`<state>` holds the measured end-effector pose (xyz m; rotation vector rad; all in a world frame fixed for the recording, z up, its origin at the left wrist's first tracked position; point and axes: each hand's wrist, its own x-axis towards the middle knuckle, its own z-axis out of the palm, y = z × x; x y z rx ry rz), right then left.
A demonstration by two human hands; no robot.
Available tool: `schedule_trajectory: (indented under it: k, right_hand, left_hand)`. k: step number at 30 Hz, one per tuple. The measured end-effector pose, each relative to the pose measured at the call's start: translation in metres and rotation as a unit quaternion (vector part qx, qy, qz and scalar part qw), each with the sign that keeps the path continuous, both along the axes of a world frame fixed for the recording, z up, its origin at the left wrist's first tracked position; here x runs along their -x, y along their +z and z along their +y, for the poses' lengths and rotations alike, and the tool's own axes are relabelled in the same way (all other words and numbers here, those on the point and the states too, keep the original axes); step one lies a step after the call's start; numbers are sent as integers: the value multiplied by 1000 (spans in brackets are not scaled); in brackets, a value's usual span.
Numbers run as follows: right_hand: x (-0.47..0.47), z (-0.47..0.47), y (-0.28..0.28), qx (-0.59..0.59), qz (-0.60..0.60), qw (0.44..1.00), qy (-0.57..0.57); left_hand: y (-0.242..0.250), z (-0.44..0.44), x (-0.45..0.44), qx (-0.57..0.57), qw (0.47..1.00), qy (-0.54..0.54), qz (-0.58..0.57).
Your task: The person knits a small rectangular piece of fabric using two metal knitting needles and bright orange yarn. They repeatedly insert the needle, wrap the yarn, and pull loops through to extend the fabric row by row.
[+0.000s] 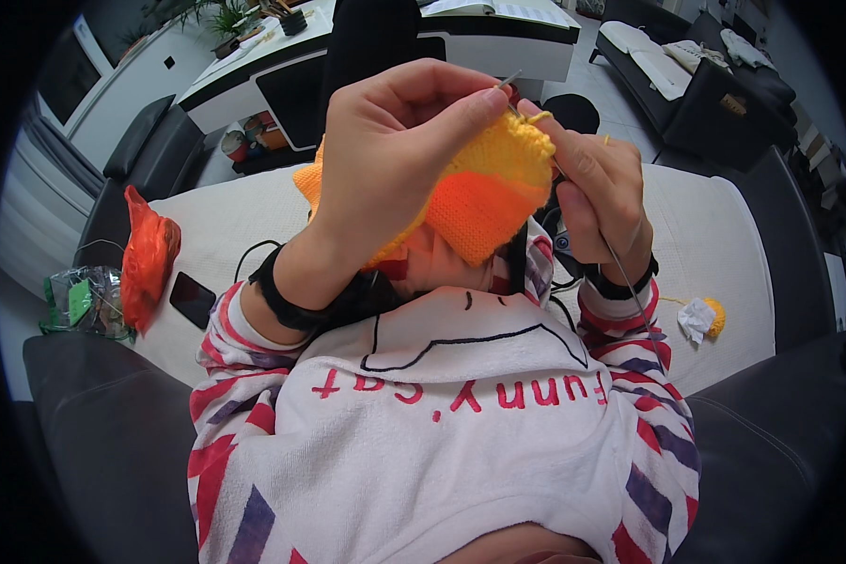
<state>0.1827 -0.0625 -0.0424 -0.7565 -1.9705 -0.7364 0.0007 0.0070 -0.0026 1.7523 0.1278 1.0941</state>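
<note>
Both hands are raised in front of the chest, holding yellow and orange knitting (490, 204). My left hand (402, 141) pinches its top edge between thumb and fingers, where a metal needle tip (510, 78) sticks out. Close beside it, my right hand (603, 183) grips a thin knitting needle (617, 261) that slants down over the right sleeve. A loop of yellow yarn (540, 117) lies at the right index finger. The knitting's lower part hangs behind the left wrist, partly hidden. A yellow yarn ball (715, 317) with white paper around it lies to the right on the sofa cover.
On the left of the white sofa cover (719, 247) lie a black phone (192, 299), a red plastic bag (148, 261) and a clear package (88, 303). Black cables run near both wrists. A desk (507, 46) stands ahead, a dark sofa (726, 106) at far right.
</note>
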Motion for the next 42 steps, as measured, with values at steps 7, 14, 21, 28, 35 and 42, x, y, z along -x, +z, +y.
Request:
schedule_trajectory:
  k: [7,14,21,28,35,42]
  right_hand:
    - [2,5,-3,-70,10,997,-38]
    - [2,0,2,-17,68,996,-47]
    - [14,28,20,90,96,985,108]
    - [14,11,18,-41,67,997,-25]
    - [18,8,12,-50,111,992,24]
    - [3,6,8,95,203,961,163]
  left_hand:
    - [-4,-5,-5,10,998,25,-58]
    - [-13,-9,-10,-85,991,76,-67]
    - [-18,-6,-12,-214,971,94,-49]
    - [-10,-1,-8,-125,976,143,-107]
    - [-7,-4,-6,-92,980,120,-131]
    - [1,2,7,-9,1000,-28,-3]
